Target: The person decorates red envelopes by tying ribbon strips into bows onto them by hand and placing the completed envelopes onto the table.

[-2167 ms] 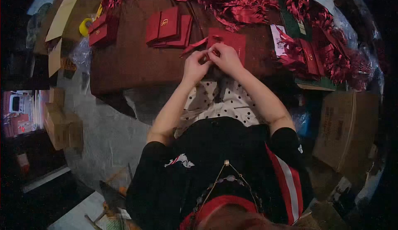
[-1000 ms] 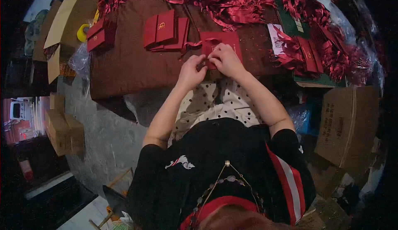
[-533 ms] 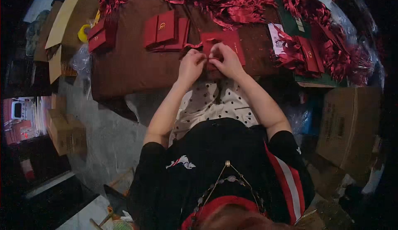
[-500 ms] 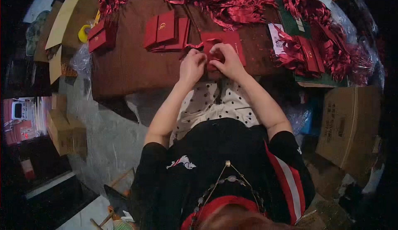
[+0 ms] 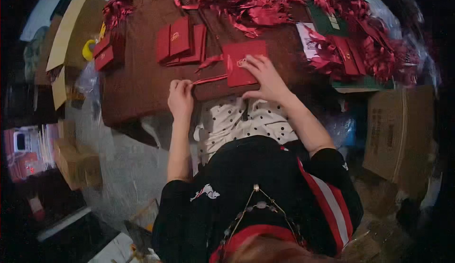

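Observation:
A red card or box (image 5: 239,75) with a gold emblem lies at the front of the brown-covered table. My right hand (image 5: 268,80) rests on its right part, fingers spread, thumb apart near the lower edge. To the left, my left hand (image 5: 181,97) is pinched on the end of a red ribbon (image 5: 211,79), which stretches sideways from the red card. Another short piece of ribbon (image 5: 210,62) sticks out at the card's left side.
Red folders with gold emblems (image 5: 175,40) lie behind my left hand. A heap of red ribbons (image 5: 256,4) spreads at the back. More ribbons and folders (image 5: 348,56) are at the right. Another folder (image 5: 104,54) sits at the left edge, near yellow tape (image 5: 88,50).
My hands have moved apart. The left one went left and toward me, drawing the ribbon out sideways. The right one opened and came down on the card, whose emblem now shows.

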Demonstrator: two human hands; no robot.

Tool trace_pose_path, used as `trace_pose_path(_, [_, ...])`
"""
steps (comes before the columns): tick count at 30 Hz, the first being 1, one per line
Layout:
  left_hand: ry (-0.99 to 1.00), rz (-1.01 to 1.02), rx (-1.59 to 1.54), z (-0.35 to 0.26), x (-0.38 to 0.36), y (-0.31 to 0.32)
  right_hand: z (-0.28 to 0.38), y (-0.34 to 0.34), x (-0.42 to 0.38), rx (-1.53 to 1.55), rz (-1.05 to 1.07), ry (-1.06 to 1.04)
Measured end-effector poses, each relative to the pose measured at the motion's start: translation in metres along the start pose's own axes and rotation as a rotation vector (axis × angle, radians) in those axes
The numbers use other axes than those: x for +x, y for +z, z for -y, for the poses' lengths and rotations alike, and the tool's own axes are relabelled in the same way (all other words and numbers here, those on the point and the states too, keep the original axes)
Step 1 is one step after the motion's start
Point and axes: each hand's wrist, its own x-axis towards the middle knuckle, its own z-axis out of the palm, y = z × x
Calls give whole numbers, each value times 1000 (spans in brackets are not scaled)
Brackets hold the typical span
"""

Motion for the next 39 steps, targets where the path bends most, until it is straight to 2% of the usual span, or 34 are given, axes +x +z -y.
trace_pose_path(1, [-27, 12, -26, -1, 0, 2, 8, -9, -7, 8, 82, -10])
trace_pose_path(2, [22, 24, -6, 1, 1, 7, 3, -6, -18, -16, 61, -61])
trace_pose_path(3, [44, 51, -153, -5, 2, 5, -1, -2, -28, -33, 42, -120])
trace_pose_path(5, [-40, 61, -160, -6, 1, 9, -3, -22, -41, -204, -50, -219])
trace_pose_path(6, [-25, 63, -156, -4, 1, 12, -5, -30, -47, -249, -65, -263])
trace_pose_path(7, [-17, 63, -145, -2, -1, 12, 0, -47, -50, -302, -175, -277])
trace_pose_path(9, [5, 93, -90, -2, -3, 12, 8, -91, -58, -309, -387, -221])
trace_pose_path(10, [57, 42, -81, -2, -5, 14, 11, -116, -60, -383, -464, -205])
trace_pose_path(11, [107, -9, -70, -4, -5, 15, 11, -140, -66, -496, -511, -102])
trace_pose_path(14, [110, -13, -35, -9, -6, 14, -21, -191, -83, -713, -624, 43])
trace_pose_path(17, [71, -24, -49, -8, -7, 16, -81, -211, -113, -696, -640, 75])
trace_pose_path(19, [132, -66, -84, 0, -9, 21, -107, -211, -133, -615, -631, 123])
trace_pose_path(22, [104, -62, -65, -3, -9, 19, -124, -202, -152, -384, -616, 213])
trace_pose_path(24, [25, 5, -38, -1, -8, 20, -123, -198, -160, -340, -574, 279])
trace_pose_path(27, [100, -49, -24, -6, -8, 18, -119, -197, -164, -213, -514, 320])
trace_pose_path(29, [104, -42, -116, -5, -8, 18, -121, -198, -163, -248, -494, 296])
trace_pose_path(31, [58, -26, -63, -8, -9, 16, -100, -198, -146, -369, -517, 264])
trace_pose_path(34, [-1, 17, -90, -12, -6, 12, -75, -187, -103, -443, -664, 56])
trace_pose_path(36, [-77, 23, -208, -18, -2, 9, -61, -163, -68, -256, -586, -9])
trace_pose_path(37, [-13, -88, -141, -17, 5, 12, -53, -150, -44, -208, -564, -91])
trace_pose_path(38, [53, -198, -72, -16, 14, 15, -46, -138, -24, -189, -451, -70])
trace_pose_path(39, [63, -194, -11, -23, 27, 6, -39, -119, -2, -92, -366, -23])
